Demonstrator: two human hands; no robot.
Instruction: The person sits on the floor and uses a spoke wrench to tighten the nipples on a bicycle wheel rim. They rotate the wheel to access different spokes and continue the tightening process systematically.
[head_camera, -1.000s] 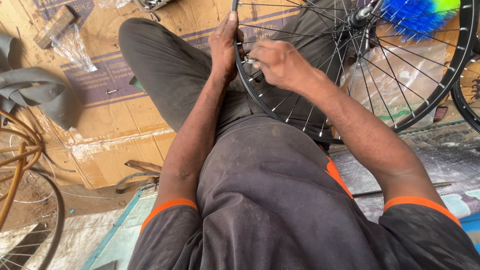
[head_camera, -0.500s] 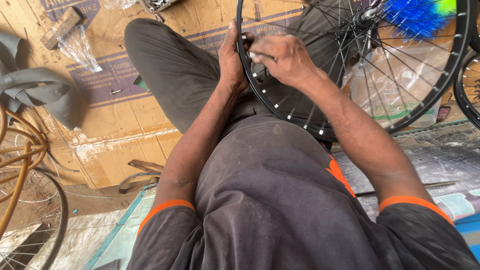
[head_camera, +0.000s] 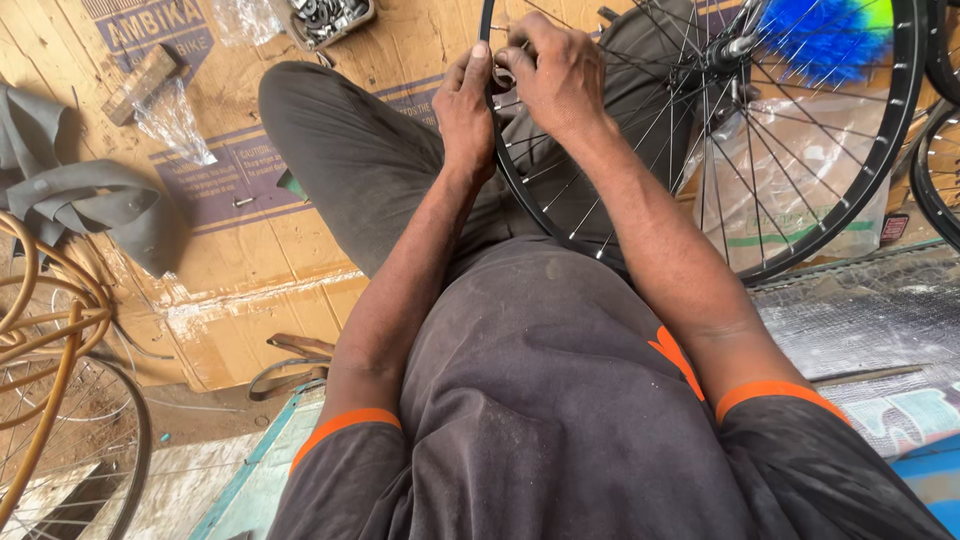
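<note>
Black rim: I see the bicycle wheel standing upright across the seated person's lap, its dark rim running between both hands at the top of the frame.
Left hand: the left hand is wrapped around the rim from the outer side, thumb pointing up, fingers closed on the metal.
Right hand: the right hand is curled over the same stretch of rim, fingertips pinched on something small that may be a spoke nipple; I cannot tell for sure, the fingers hide it.
Change: against the frame a second ago, both hands sit higher and tighter together on the rim, and the wheel appears turned a little, so I judge the work has moved on to the next spoke hole.
Spokes: thin silver spokes fan from the hub, beside a blue and green brush-like ornament.
Edges: a second wheel's rim crowds the right border; a tan frame and wheel fill the lower left.
Open room: flattened cardboard lies left of the knee, with a grey inner tube and a tray of small metal parts near the top.
</note>
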